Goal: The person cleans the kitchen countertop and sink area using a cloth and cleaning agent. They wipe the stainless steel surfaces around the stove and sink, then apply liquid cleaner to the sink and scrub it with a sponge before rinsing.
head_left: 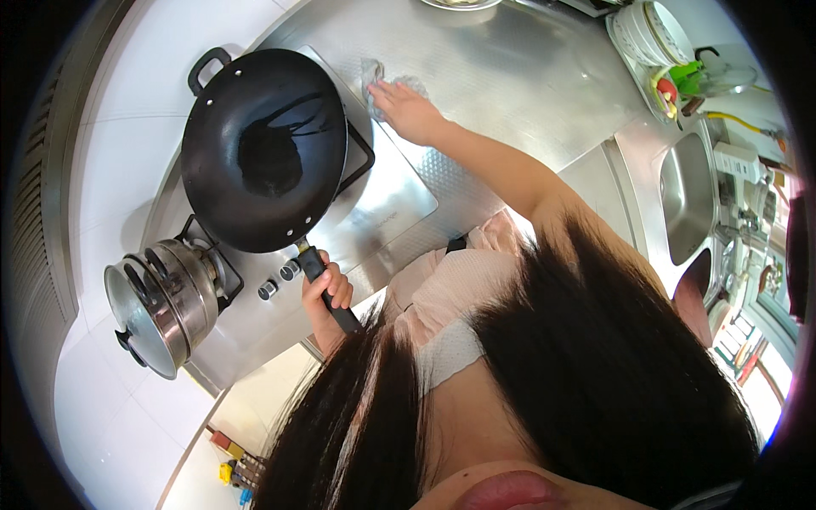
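My left hand (330, 291) is wrapped round the black handle of a large black wok (314, 187). The wok is over the stove, with a wet dark patch and streaks on its inner surface. Stretched out to the far side, my right hand (410, 110) lies with its fingers on a crumpled grey cloth (374, 89). The cloth rests on the metal worktop beside the stove's edge, partly covered by the hand. Whether those fingers grip the cloth or only press it down, I cannot tell.
A lidded steel pot (174, 297) stands on the left burner of the stove (387, 200), near two knobs (279, 280). The steel worktop (527, 85) runs to the right. Stacked bowls (650, 34) stand at the far right, by a sink (684, 187). Dark hair (595, 357) hangs across the lower view.
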`<state>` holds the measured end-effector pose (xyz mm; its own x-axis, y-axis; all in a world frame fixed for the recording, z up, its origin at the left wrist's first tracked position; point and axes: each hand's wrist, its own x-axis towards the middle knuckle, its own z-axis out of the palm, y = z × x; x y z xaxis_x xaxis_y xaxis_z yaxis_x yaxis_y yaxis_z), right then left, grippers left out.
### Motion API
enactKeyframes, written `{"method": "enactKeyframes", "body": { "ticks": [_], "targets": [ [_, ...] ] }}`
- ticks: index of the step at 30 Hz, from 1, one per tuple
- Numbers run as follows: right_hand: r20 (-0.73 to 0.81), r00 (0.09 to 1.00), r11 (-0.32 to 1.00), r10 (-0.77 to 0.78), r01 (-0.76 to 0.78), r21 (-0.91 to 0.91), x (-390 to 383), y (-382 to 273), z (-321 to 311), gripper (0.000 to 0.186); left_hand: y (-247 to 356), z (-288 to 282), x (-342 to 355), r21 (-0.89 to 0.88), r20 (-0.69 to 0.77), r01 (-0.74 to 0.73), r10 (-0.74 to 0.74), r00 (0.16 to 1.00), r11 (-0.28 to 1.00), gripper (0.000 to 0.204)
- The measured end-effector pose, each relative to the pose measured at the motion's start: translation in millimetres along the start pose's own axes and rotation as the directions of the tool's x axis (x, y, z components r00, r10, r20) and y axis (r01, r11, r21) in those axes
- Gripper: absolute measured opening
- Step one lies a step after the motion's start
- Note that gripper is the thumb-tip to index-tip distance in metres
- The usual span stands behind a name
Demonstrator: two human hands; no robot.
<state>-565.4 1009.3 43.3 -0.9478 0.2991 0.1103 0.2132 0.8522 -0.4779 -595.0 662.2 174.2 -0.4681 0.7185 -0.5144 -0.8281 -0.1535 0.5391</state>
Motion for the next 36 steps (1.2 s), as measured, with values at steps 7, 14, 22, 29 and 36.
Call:
{"method": "enactKeyframes", "body": {
  "ticks": [7, 14, 22, 29, 36],
  "targets": [
    [-0.002, 0.978, 0.978, 0.209, -0.209, -0.006, -115, 29, -23, 0.045, 1, 2, 5, 0.044, 0.039, 0.011, -0.013, 0.999, 0.999, 0.020],
    [-0.414, 0.845, 0.881, 0.338, -0.439, -0.175, -158, 109, -63, 0.041, 6, -5, 4, -0.003, 0.148, 0.033, -0.033, 0.988, 0.999, 0.021],
    [-0.301, 0.906, 0.924, 0.299, -0.195, 0.330, -130, -79, -44, 0.037, -3, -18, -6, -0.092, 0.261, 0.055, -0.030, 0.965, 0.994, 0.021],
    [-0.123, 0.944, 0.952, -0.307, 0.307, -0.019, -152, -133, 43, 0.041, -3, -15, -10, -0.098, 0.163, 0.054, -0.037, 0.986, 0.994, 0.022],
    [-0.229, 0.946, 0.961, 0.231, -0.258, -0.097, -185, -55, 8, 0.044, -1, -11, -9, -0.101, 0.146, 0.060, -0.044, 0.988, 0.993, 0.023]
  ]
}}
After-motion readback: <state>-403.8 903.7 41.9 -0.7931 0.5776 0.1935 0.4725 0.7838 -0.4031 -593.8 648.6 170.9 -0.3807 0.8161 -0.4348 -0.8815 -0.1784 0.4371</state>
